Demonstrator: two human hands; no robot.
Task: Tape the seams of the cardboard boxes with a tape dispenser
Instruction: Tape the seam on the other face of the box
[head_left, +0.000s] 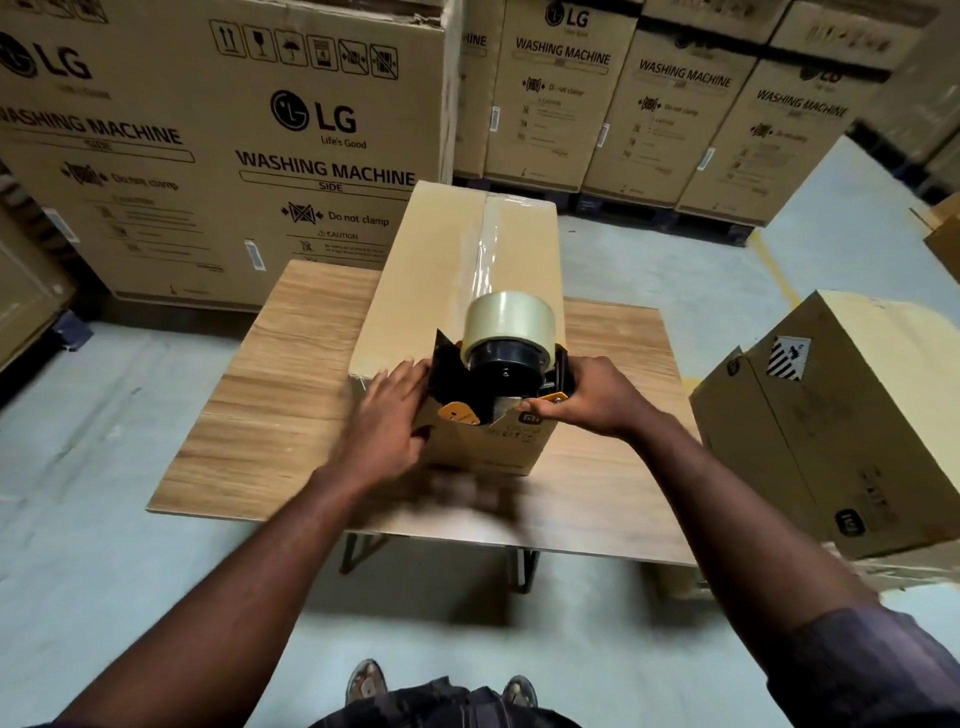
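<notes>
The big carton (223, 156) reads "LG Life's Good", "WASHING MACHINE SIDE", "Do not clamp", "CAUTION". Rear cartons (561, 93) read "WASHING MACHINE".

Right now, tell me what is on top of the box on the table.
Clear tape runs down its middle; the tape dispenser sits at the near edge, held by the right hand. What lies under the dispenser is hidden.

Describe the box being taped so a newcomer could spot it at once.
Find the wooden table amid the washing-machine cartons. One long cardboard box lies on it. Unlike the others, it carries a clear tape strip along its top seam and a tape dispenser at its near end.
</notes>
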